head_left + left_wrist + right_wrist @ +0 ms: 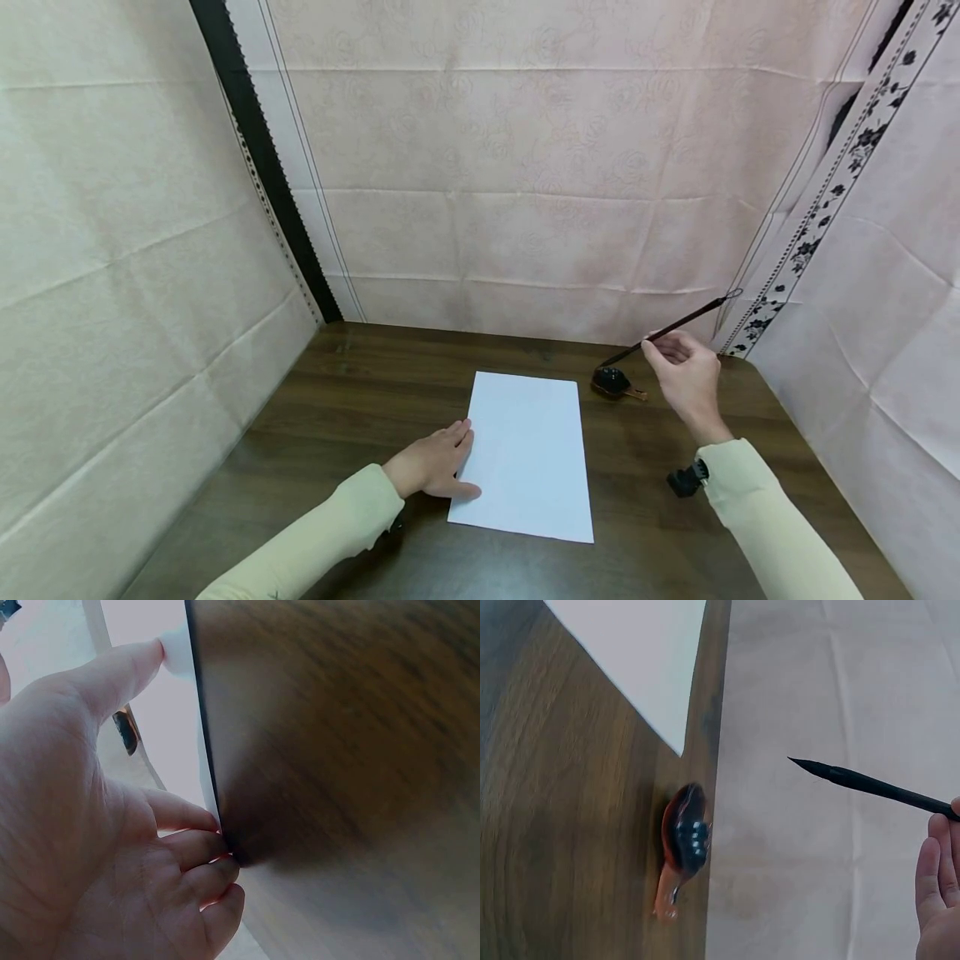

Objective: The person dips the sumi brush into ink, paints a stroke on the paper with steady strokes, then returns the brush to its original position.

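Observation:
A blank sheet of white paper (532,458) lies on the dark wooden table. My left hand (435,460) rests along its left edge, fingers extended and thumb on the sheet; the left wrist view shows the thumb (131,671) touching the paper and the other fingertips at its edge. Between thumb and fingers, my right hand (688,379) pinches a dark writing brush (686,319) by its shaft. The black, pointed tip (817,768) aims down and left, and in the head view it overlaps the top of a small dark dish (611,382) with a brown handle.
Patterned pale cloth (525,192) hangs behind the table (352,400), with more cloth on the left and right sides. A black strip (262,158) runs down the left corner. A black wrist device (686,479) is on the right arm.

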Demonstrator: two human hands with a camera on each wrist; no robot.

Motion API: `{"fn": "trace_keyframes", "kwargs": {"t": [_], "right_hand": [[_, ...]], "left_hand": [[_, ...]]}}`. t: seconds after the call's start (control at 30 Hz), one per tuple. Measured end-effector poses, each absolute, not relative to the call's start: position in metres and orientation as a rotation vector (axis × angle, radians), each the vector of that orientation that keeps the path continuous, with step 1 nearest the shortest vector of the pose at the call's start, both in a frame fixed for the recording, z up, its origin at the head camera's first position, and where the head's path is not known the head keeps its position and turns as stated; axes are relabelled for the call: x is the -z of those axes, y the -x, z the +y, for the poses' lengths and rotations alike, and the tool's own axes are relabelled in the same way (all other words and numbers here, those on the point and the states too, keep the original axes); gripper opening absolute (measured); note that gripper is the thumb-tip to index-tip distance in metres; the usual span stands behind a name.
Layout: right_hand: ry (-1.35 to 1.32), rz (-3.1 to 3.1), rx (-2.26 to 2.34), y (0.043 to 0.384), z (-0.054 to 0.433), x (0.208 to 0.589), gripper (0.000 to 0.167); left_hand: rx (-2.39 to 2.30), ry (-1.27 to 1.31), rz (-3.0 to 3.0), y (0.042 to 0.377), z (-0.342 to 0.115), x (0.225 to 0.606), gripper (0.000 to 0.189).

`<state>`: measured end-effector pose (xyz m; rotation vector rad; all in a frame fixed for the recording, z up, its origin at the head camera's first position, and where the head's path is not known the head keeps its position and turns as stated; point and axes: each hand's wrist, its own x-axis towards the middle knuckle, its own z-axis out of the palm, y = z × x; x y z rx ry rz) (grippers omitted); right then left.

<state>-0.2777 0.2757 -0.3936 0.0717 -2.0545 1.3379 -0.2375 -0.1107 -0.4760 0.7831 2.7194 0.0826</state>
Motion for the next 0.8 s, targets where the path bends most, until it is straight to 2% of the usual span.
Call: {"fn": "trace_keyframes", "kwargs": {"t": [0.13, 0.43, 0.8], "right_hand": [[-0.129, -2.086, -1.333, 0.269, 0.261, 0.382, 0.014], [-0.312, -2.139, -1.336, 0.282, 0.249, 0.394, 0.014], [-0.498, -2.235, -1.231, 0.276, 0.212, 0.385, 0.011]], "left_hand": [[-0.079, -0.78, 2.72, 0.237, -0.11, 0.476, 0.099], [-0.089, -0.778, 2.72, 0.235, -0.11, 0.473, 0.098], [-0.079, -0.781, 2.727, 0.236, -0.111, 0.475, 0.098]]}}
